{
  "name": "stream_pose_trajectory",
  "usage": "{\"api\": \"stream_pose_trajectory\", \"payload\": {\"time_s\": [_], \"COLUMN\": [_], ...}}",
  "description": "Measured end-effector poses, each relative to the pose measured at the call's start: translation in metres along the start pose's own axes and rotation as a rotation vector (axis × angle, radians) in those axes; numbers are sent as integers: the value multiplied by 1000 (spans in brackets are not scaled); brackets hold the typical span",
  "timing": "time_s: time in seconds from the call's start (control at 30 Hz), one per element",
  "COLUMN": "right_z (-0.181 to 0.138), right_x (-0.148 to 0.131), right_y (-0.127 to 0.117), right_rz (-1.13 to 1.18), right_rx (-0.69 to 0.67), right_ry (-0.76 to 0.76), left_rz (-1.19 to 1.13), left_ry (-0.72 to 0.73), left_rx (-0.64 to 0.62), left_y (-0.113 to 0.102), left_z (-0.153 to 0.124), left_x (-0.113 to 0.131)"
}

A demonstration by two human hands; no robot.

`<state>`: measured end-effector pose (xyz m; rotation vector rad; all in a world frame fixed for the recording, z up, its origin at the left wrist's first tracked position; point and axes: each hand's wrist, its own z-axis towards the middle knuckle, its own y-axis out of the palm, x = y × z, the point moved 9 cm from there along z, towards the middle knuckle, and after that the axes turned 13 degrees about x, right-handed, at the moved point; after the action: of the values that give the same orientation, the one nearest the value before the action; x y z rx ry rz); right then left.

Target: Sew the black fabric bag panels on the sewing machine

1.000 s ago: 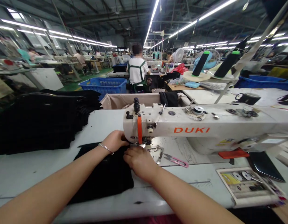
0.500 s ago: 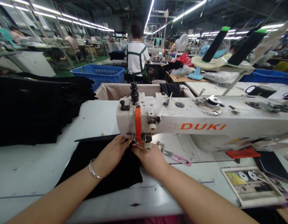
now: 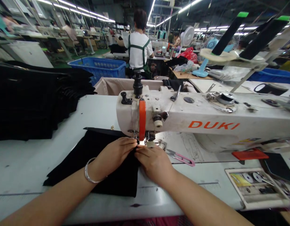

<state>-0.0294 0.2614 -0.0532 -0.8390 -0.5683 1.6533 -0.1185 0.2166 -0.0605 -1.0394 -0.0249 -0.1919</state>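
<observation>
A black fabric piece (image 3: 121, 179) lies on the sewing machine's table, its far right part at the presser foot. My left hand (image 3: 115, 153), a silver bangle on its wrist, rests over the cloth with fingers together, gripping it just left of the needle area. Close beside it, my right hand (image 3: 156, 160) has bent fingers pressed onto the fabric's right edge, below the foot. Both thumbs are mostly hidden. The white sewing machine (image 3: 168, 116) has an orange guard (image 3: 142, 121) that hides part of the needle. A small lamp lights the spot between my fingertips.
Pink-handled thread snips (image 3: 182, 158) lie right of my right hand. A tray of bobbins (image 3: 255, 188) sits at the right edge. Stacked black cloth (image 3: 24, 103) stands at left. Behind are a blue basket (image 3: 100, 67), thread cones (image 3: 229, 34) and a person (image 3: 139, 47) facing away.
The fabric has turned slightly, its lower left corner swinging outward to the left. Both hands stay by the needle, and light now shows under the foot. The camera view has shifted a little.
</observation>
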Motion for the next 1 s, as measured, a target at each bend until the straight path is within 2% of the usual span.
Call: {"api": "stream_pose_trajectory", "payload": {"time_s": [0.4, 0.63, 1.0], "right_z": [0, 2, 3], "right_x": [1, -4, 0], "right_y": [-1, -4, -1], "right_rz": [23, 43, 45], "right_rx": [-91, -65, -103], "right_ry": [-7, -2, 43], "left_rz": [-16, -1, -148], "left_ry": [-79, -27, -152], "left_rx": [-1, -26, -40], "left_y": [-3, -6, -4], "left_z": [-1, 3, 4], "left_x": [7, 11, -4]}}
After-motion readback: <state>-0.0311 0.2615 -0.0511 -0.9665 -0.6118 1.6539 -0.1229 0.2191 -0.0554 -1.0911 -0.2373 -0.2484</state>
